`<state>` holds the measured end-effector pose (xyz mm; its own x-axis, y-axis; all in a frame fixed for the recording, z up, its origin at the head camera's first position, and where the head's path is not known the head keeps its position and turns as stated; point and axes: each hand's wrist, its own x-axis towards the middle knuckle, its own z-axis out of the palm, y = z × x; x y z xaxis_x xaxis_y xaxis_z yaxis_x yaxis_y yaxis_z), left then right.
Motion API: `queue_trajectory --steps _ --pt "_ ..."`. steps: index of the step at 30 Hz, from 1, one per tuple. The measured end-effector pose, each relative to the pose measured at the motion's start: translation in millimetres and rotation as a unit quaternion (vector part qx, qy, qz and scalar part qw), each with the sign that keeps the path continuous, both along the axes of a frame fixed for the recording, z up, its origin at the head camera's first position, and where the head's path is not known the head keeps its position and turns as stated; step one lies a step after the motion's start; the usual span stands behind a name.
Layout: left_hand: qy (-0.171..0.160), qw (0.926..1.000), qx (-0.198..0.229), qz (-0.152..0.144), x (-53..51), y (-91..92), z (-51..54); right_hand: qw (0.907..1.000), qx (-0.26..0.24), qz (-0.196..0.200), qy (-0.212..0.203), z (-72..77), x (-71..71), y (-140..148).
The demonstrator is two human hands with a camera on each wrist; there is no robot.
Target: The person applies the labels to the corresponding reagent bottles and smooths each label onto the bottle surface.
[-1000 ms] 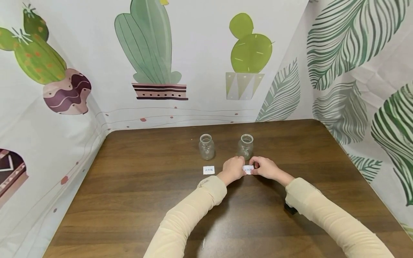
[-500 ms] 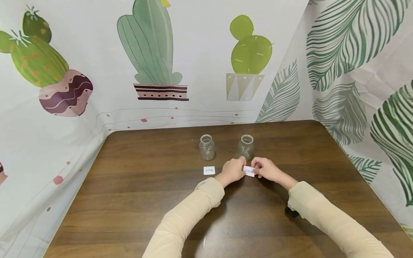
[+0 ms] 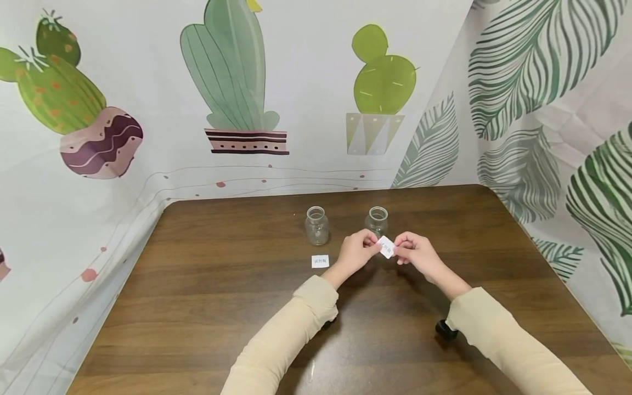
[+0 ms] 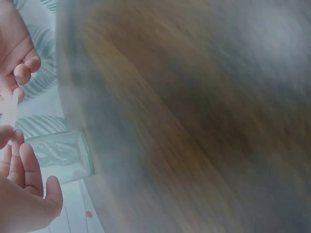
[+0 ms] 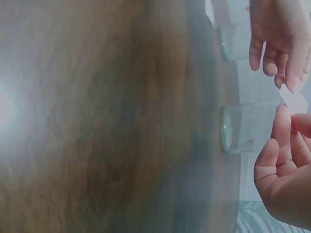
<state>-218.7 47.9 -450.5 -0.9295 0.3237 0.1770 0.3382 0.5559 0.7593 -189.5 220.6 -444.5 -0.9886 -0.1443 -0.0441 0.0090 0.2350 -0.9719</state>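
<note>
Between my two hands, a small white label (image 3: 386, 247) printed with characters is held tilted above the table. My left hand (image 3: 354, 251) pinches its left edge between thumb and fingertips. At the opposite edge, my right hand (image 3: 418, 254) pinches it the same way. Just behind the label stands a clear glass jar (image 3: 377, 221) with no lid, its lower part hidden by the hands and label. In the right wrist view the label (image 5: 294, 100) spans the gap between both hands.
A second lidless glass jar (image 3: 316, 226) stands to the left. In front of it a matching white label (image 3: 320, 261) lies flat on the brown wooden table (image 3: 207, 285). A cactus-and-leaf printed cloth (image 3: 316, 88) hangs behind the table.
Both hands have risen from the tabletop with the right-hand label, which is now lifted and tilted. The jars and the left label have stayed in place.
</note>
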Motion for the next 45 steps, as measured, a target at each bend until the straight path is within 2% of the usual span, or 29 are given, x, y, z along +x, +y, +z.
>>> queue_trajectory --steps 7,13,17,22,27,34,45 --pt "-0.012 0.997 0.077 0.001 2.2 0.4 0.9 0.9969 -0.059 -0.051 -0.002 6.0 7.4 -3" --pt "-0.003 0.9931 0.117 0.002 6.2 0.1 5.1 0.9945 -0.088 -0.055 -0.012 8.9 12.4 -7" --pt "-0.001 0.9931 0.117 0.005 8.4 -0.7 7.1 0.9949 -0.089 -0.045 -0.016 8.5 14.9 -8" --pt "-0.005 0.9927 0.121 0.002 10.5 -2.1 8.4 0.9974 -0.057 -0.044 -0.004 8.9 16.9 -6" --pt "-0.004 0.9931 0.117 0.004 11.6 -3.5 9.9 0.9971 -0.031 -0.062 0.033 15.4 17.9 -4" --pt "0.01 0.9948 0.101 -0.006 14.8 -5.8 10.5 0.996 -0.022 -0.042 0.076 22.6 20.0 -6" --pt "0.017 0.9962 0.083 -0.021 17.0 -6.0 8.9 0.998 0.002 -0.028 0.057 20.2 20.0 -10"
